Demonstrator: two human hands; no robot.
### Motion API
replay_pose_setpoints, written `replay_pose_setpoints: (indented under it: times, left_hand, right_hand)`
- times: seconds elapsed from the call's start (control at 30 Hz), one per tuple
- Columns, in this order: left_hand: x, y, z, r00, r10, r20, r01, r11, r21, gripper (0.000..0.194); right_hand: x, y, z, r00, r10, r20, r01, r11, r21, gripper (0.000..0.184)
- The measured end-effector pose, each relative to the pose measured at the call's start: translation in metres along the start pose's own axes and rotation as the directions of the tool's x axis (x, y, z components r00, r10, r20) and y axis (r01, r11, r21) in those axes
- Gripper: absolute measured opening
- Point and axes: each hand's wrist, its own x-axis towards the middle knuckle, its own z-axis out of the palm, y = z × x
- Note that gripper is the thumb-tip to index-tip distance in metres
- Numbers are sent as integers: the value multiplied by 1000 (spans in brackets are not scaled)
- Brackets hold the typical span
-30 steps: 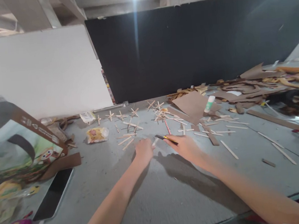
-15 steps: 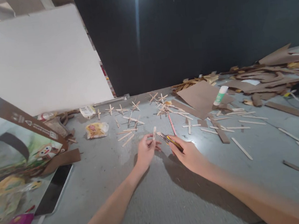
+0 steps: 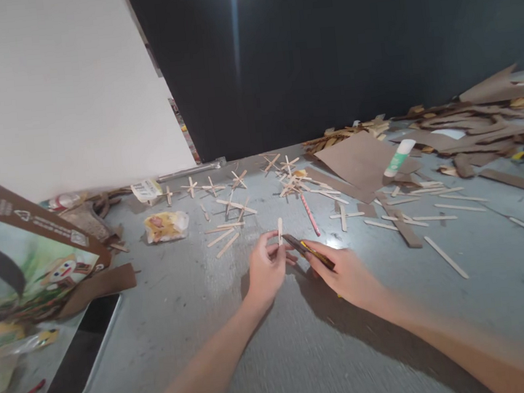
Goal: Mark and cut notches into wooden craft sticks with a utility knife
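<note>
My left hand [image 3: 266,269] pinches a short pale wooden stick [image 3: 280,230] and holds it upright above the grey table [image 3: 268,356]. My right hand [image 3: 346,272] grips a black and yellow utility knife [image 3: 307,251], its tip pointing at the base of the stick. Both hands meet near the middle of the table. Beyond them lie several crossed stick pieces [image 3: 237,206] and a pink pencil [image 3: 310,215].
Loose wooden sticks [image 3: 444,256] and brown cardboard sheets [image 3: 355,161] litter the right and back, with a white-green glue stick [image 3: 398,157]. A printed box [image 3: 28,268], a black phone [image 3: 84,346] and a yellow wrapper [image 3: 165,225] sit on the left. Black and white boards stand behind.
My left hand lifted the stick from the table and raised it upright. The right hand brought the knife up against it. Both hands drew slightly nearer as the view tilted down.
</note>
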Motion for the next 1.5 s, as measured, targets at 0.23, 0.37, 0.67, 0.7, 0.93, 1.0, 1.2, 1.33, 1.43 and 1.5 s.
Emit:
replay_pose_setpoints:
  times: [0.23,0.37,0.67,0.7,0.93,1.0,1.2,1.33,1.43,1.5]
  left_hand:
    - [0,-3,0,998,61,4,-61,985,161,36]
    - [0,-5,-1,997,75,13,-76,974,216,31]
    - [-1,0,-1,993,91,79,-108,962,251,24]
    - [-1,0,-1,992,93,82,-111,961,255,24]
    - [1,-6,1,997,37,64,-48,983,178,31]
    - [2,-8,1,998,25,54,-32,991,133,31]
    - [4,-10,1,997,77,15,-78,989,123,38]
    - [5,-10,1,997,71,9,-72,994,82,39]
    - [5,-7,2,998,56,-10,-55,997,55,38]
    - [5,-4,1,999,38,-17,-36,997,65,36]
  right_hand:
    - [-1,0,1,1000,7,-16,-7,1000,-4,41]
    - [-1,-2,0,1000,-9,-23,9,1000,-5,40]
    - [-5,-1,4,997,63,-49,-63,998,6,54]
    - [-5,-1,4,997,59,-59,-59,998,-2,54]
    - [-3,2,6,996,34,-80,-35,999,-12,52]
    - [-3,2,6,997,31,-77,-32,999,-6,52]
    - [-5,1,5,996,45,-81,-42,998,42,50]
    - [-6,-1,5,995,80,-57,-75,994,74,56]
    - [-6,-1,6,995,78,-60,-73,995,74,57]
    - [-6,0,7,995,80,-62,-75,993,91,55]
